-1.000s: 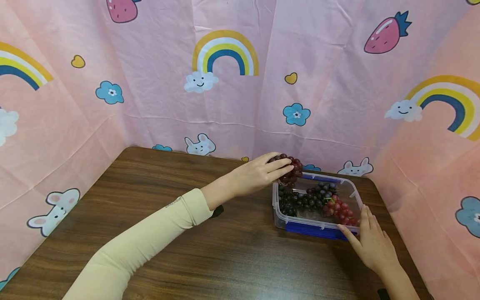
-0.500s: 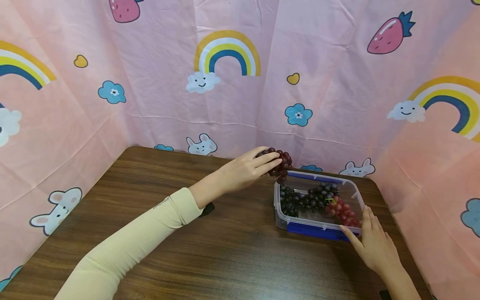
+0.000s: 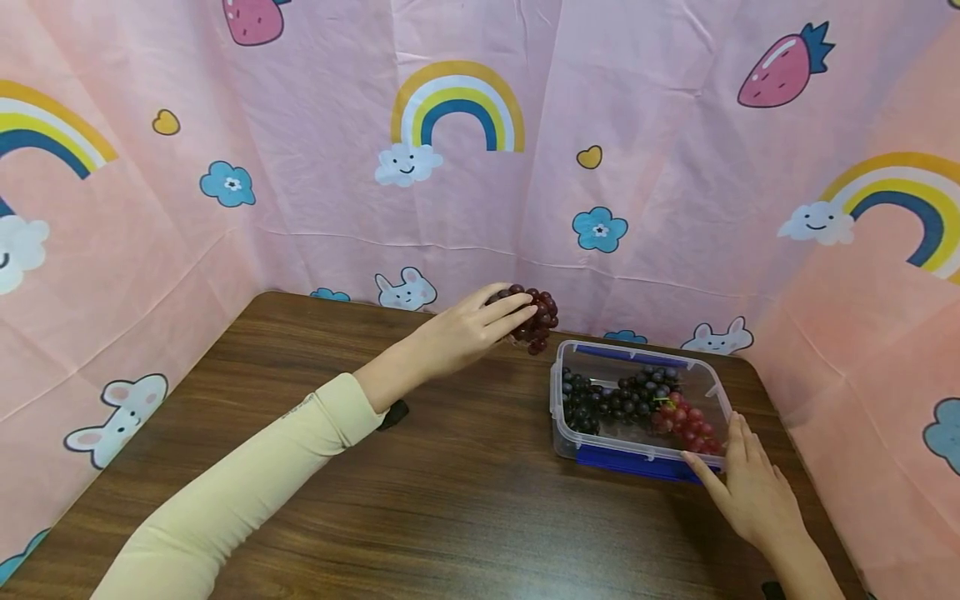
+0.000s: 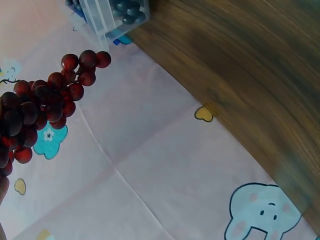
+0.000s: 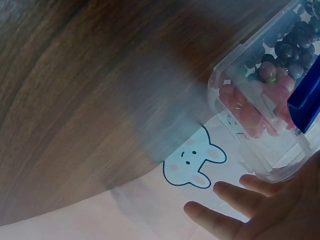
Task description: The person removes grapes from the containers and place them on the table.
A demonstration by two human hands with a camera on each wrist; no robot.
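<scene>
My left hand (image 3: 465, 333) holds a bunch of dark red grapes (image 3: 542, 321) in the air, left of a clear plastic container (image 3: 637, 455) with blue side clips. The same bunch (image 4: 47, 102) hangs at the left of the left wrist view, where most of the hand is out of frame. Inside the container lie black grapes (image 3: 626, 396) and a smaller bunch of light red grapes (image 3: 686, 423). My right hand (image 3: 753, 492) rests against the container's near right corner, fingers (image 5: 240, 197) extended along its side.
The brown wooden table (image 3: 450, 492) spreads left and in front of the container. A pink patterned cloth (image 3: 480, 208) hangs behind it and along both sides, close to the container's back.
My left hand has carried the dark red grapes leftward and slightly up, away from above the container's left rim. The right hand stays at the container's corner.
</scene>
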